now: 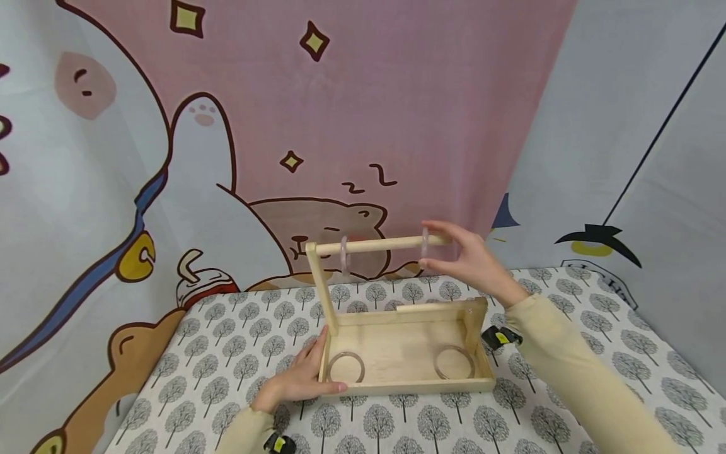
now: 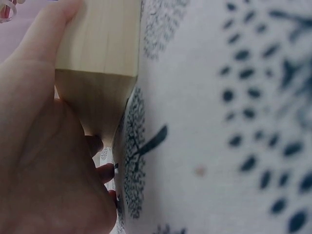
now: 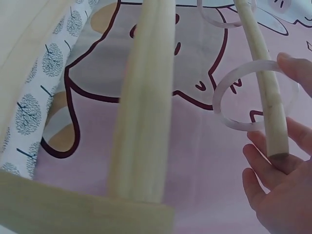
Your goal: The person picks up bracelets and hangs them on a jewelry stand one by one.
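A wooden bangle stand has a shallow tray base (image 1: 420, 388), a tall left post (image 1: 322, 287) and a horizontal rod (image 1: 382, 244) whose right end is free. My left hand (image 1: 300, 375) grips the tray's left end, thumb over the front corner. At the rod's right end, my right hand (image 1: 467, 255) holds a pale translucent bangle (image 1: 425, 247) between thumb and fingers. In the right wrist view this bangle (image 3: 225, 92) encircles the rod (image 3: 273, 107). Another pale bangle (image 1: 343, 257) hangs farther left on the rod.
Inside the tray lie two more bangles, one at the left (image 1: 363, 371) and one at the right (image 1: 436, 364). A shorter post (image 1: 474, 325) rises at the tray's right end. Tree-patterned cloth (image 1: 227, 372) covers the table, and a printed curtain (image 1: 431, 113) hangs behind.
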